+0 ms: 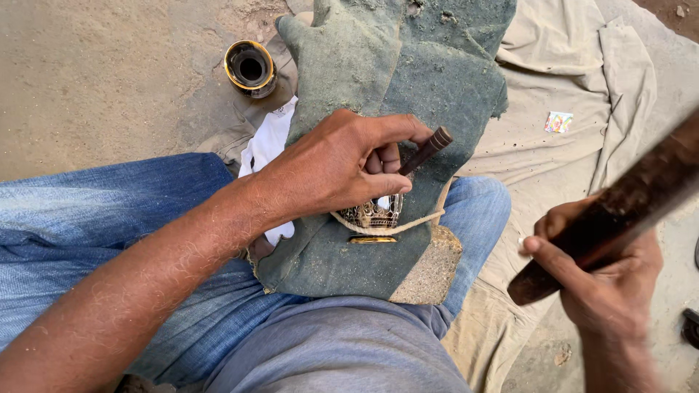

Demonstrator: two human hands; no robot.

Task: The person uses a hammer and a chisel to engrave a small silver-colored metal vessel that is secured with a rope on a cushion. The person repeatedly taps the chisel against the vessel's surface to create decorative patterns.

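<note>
Green cloth [408, 80], chisel [426, 149] within left grip [342, 164]

Blue jeans [87, 218], grey shirt [342, 349], bare forearms.

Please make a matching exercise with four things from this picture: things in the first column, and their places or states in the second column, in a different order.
Things:
1. dark ridged metal punch
2. long dark wooden stick
3. round black cup with gold rim
4. small colourful wrapper

Places or states:
A. lies on the beige cloth
B. gripped in the right hand, blurred
C. stands on the sandy ground
D. held in the left hand over an ornate metal piece

Pairs: 1-D, 2-B, 3-C, 4-A
</note>
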